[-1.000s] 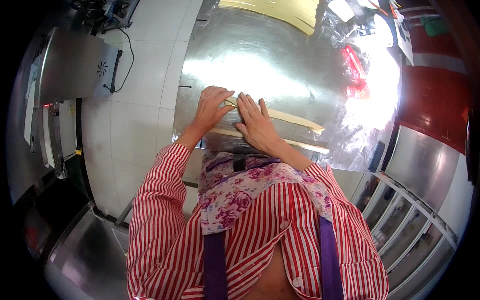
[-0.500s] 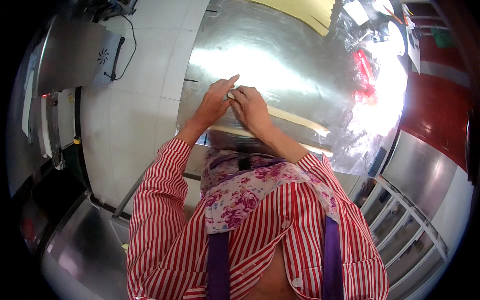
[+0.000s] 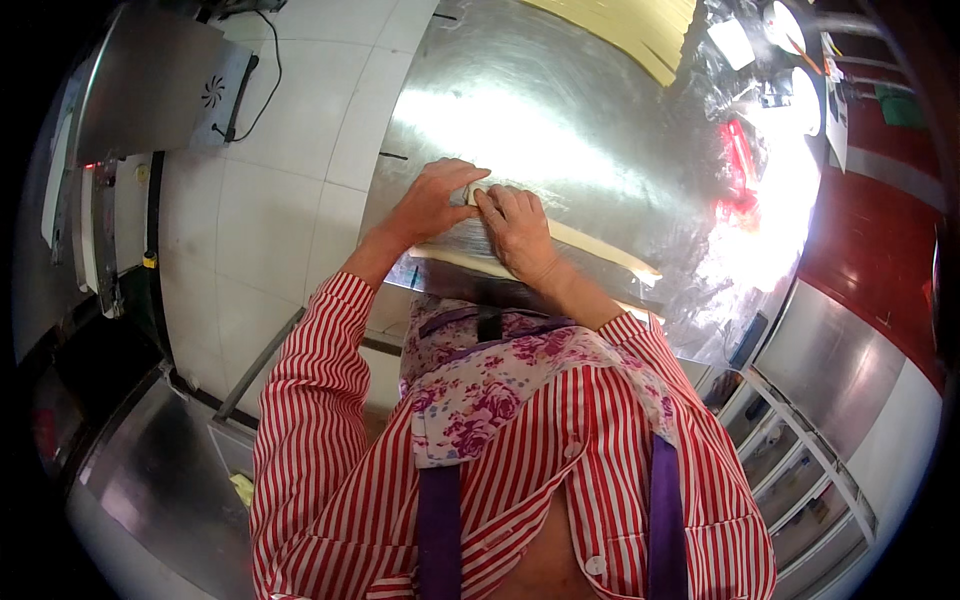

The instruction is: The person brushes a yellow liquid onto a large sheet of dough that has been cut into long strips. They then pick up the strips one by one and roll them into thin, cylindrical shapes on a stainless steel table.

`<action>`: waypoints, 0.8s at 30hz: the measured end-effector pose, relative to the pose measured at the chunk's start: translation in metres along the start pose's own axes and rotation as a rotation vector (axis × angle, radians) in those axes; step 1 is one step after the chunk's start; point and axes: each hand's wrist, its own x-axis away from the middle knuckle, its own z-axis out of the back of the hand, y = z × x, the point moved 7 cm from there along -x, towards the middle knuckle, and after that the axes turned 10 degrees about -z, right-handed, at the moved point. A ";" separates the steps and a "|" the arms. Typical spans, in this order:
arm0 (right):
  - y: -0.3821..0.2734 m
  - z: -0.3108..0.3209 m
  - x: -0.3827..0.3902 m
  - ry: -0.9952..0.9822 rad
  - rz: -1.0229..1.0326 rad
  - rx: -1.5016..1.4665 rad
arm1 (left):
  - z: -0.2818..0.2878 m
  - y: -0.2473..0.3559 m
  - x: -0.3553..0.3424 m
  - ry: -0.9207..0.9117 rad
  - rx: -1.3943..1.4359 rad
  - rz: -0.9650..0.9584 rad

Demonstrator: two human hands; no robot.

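Note:
A long, pale strip of dough (image 3: 600, 247) lies slantwise on the shiny metal worktop (image 3: 600, 130). At its left end my right hand (image 3: 522, 232) is closed over the dough, thumb and fingers bent around the end. My left hand (image 3: 432, 200) faces it from the left, fingers stretched out and thumb apart, framing the strip's tip; whether it touches the dough is hard to see. A second pale dough strip (image 3: 465, 262) runs along the worktop's near edge, partly hidden under my right wrist and forearm.
A yellow dough sheet (image 3: 640, 30) covers the far part of the worktop. At the right are a red plastic-looking item (image 3: 737, 165), a white container (image 3: 732, 43) and a bowl (image 3: 783, 27). A metal rack (image 3: 810, 440) stands lower right, a steel appliance (image 3: 150, 85) at left.
The left end of the far dough strip now shows between my hands. My right hand has shifted slightly right, and my left fingers and thumb are more apart. The whole view has shifted slightly.

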 end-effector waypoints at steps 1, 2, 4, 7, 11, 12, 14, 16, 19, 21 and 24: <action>0.002 0.002 -0.001 -0.010 -0.061 -0.043 | 0.001 0.002 -0.002 -0.006 -0.016 -0.002; 0.004 0.005 -0.001 -0.019 -0.123 -0.085 | -0.003 -0.002 -0.001 -0.007 -0.014 -0.001; 0.016 0.008 -0.003 -0.025 -0.285 -0.173 | -0.011 -0.010 0.004 -0.011 -0.008 0.001; 0.037 0.008 -0.011 -0.065 -0.473 -0.258 | -0.015 -0.011 0.003 -0.035 -0.066 0.042; 0.038 -0.003 0.001 -0.127 -0.416 -0.325 | -0.020 -0.003 -0.001 -0.132 -0.110 0.042; 0.035 -0.004 0.003 -0.130 -0.356 -0.319 | -0.022 -0.002 0.001 -0.173 -0.133 0.046; 0.031 -0.006 0.010 -0.093 -0.258 -0.294 | -0.025 0.005 0.003 -0.189 -0.159 0.028; 0.029 -0.013 0.021 -0.015 -0.178 -0.251 | -0.028 0.018 0.008 -0.132 -0.159 -0.020; 0.033 -0.026 0.032 0.012 -0.142 -0.167 | -0.035 0.018 0.019 -0.117 -0.203 -0.009; 0.035 -0.026 0.035 -0.015 -0.147 -0.095 | -0.031 0.026 0.015 -0.095 -0.221 -0.081; 0.043 -0.020 0.042 -0.063 -0.197 -0.036 | -0.032 0.028 0.012 -0.153 -0.283 -0.078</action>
